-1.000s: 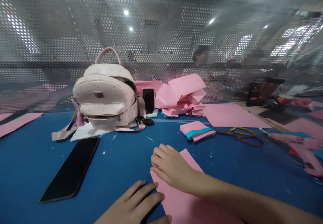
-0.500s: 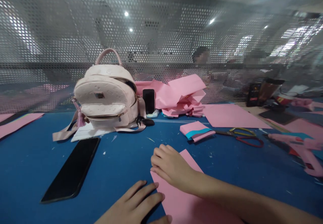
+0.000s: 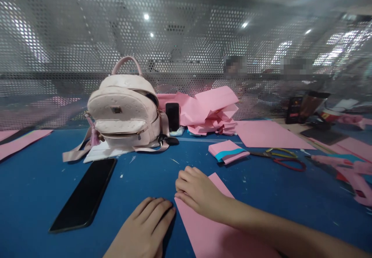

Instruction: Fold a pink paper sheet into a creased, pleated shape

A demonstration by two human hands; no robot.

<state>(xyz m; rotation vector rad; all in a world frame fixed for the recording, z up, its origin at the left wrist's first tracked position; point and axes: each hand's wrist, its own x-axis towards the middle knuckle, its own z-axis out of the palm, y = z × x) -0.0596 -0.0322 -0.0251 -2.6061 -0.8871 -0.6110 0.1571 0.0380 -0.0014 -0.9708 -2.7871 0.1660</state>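
A sheet of pink paper (image 3: 200,227) lies on the blue table in front of me, running down past the lower edge of the view. My right hand (image 3: 200,192) rests across its far left corner, fingers curled closed at the paper's edge. The forearm crosses over the sheet and covers part of it. Just left of the paper, my left hand (image 3: 151,221) lies on the table, fingers stretched out side by side and slightly bent, apart from the sheet. Its thumb is hidden. Beyond my hands sits a folded pink paper piece (image 3: 216,148) with a blue band (image 3: 229,154).
A black phone (image 3: 84,196) lies at left, before a pale pink backpack (image 3: 123,110). Behind are a smaller phone (image 3: 172,116) and crumpled pink paper (image 3: 213,108). Scissors (image 3: 286,163) and a pink glue gun (image 3: 348,168) are at right. A perforated metal screen (image 3: 192,48) borders the back.
My left hand has drawn left off the paper's edge, its fingers coming closer together. My right hand stays at the corner of the sheet.
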